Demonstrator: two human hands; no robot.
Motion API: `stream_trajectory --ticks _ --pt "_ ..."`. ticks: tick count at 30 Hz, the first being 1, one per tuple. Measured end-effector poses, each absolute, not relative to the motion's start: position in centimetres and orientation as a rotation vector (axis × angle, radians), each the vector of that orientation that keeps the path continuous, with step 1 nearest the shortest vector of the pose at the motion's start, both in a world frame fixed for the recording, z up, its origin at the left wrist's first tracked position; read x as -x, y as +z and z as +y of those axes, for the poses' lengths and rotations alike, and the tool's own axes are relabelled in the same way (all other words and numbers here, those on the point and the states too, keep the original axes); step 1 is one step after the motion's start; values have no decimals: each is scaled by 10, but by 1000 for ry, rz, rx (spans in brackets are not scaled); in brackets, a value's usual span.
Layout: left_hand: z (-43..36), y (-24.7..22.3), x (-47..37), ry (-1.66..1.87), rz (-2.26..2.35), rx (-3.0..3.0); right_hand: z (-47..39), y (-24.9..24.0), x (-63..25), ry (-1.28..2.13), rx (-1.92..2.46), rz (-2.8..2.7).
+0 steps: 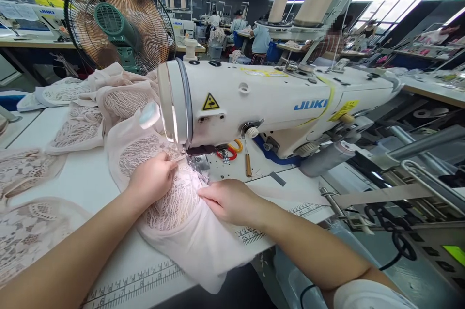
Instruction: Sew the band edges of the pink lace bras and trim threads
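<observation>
A pale pink lace bra (174, 207) lies on the white table under the head of a white sewing machine (225, 100). My left hand (153, 180) pinches the lace cup's edge just left of the needle area, fingers closed. On the right, my right hand (230, 202) grips the bra's edge between thumb and fingers, close to the metal guide (200, 168). Sheer fabric hangs from the bra over the table's front edge. The needle tip itself is too small to make out.
More lace bra pieces (78, 125) are heaped on the left. Red-handled scissors (227, 154) and a wooden-handled screwdriver (248, 164) lie behind the machine's needle area. A large fan (119, 23) stands behind. A tape (381, 193) runs in from the right. Several people work further back.
</observation>
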State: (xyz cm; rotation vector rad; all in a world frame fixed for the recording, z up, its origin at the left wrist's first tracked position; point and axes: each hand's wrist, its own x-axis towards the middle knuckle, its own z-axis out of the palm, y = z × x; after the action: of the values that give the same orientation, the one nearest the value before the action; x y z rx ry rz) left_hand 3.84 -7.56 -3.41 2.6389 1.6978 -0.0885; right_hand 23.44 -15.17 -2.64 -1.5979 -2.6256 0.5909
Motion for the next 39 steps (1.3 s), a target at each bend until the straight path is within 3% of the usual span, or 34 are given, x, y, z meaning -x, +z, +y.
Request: stream_trajectory --ticks 8,16,39 --pt "-113 -8 -37 -249 1747 -2916 -149 -20 -250 634 1459 -2745" --pt "-140 -7 -50 -761 1722 -2476 -151 -13 -256 535 1435 -2910" --pt "-72 -7 -22 -517 1772 -2510 -144 -24 -233 618 1836 -2633"
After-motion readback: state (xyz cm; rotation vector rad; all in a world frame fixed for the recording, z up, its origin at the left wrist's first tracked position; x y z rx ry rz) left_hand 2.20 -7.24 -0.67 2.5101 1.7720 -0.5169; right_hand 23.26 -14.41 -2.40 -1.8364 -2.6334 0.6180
